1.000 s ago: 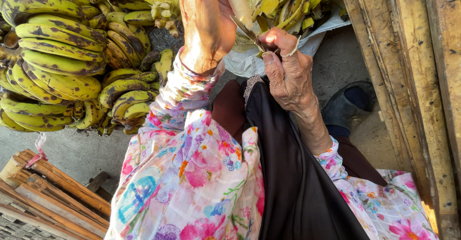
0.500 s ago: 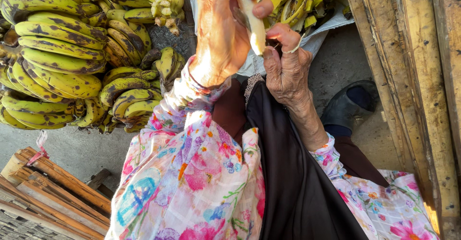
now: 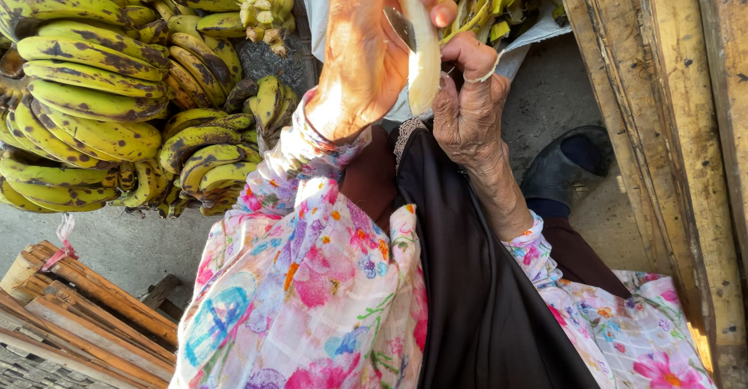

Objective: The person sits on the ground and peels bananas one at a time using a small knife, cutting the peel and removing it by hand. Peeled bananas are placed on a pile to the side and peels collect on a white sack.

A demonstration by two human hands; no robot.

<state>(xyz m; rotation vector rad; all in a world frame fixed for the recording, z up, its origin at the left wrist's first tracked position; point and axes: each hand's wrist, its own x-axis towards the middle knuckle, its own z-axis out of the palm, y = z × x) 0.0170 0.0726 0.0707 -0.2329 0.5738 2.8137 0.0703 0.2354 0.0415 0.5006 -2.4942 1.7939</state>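
left hand [image 3: 362, 54]: we see it raised near the top edge, fingers curled round a peeled banana [image 3: 423, 46], thumb and fingertips pinching its upper part.
peeled banana: pale and bare, hanging roughly upright between our two hands, its lower tip just above the right hand's knuckles.
right hand [image 3: 470, 101]: just beside the banana, fingers bent in tight; a metal blade [image 3: 400, 27] shows against the fruit, but we cannot tell how it is gripped.
sleeves: floral sleeve [image 3: 312, 280] on both arms, dark cloth [image 3: 483, 295] between them.
left side: bunches of spotted yellow-green bananas [image 3: 93, 109] piled on the ground.
right side: wooden planks [image 3: 678, 124], dark shoe [image 3: 561, 171] near them.
bottom left: stacked wooden slats [image 3: 86, 319].
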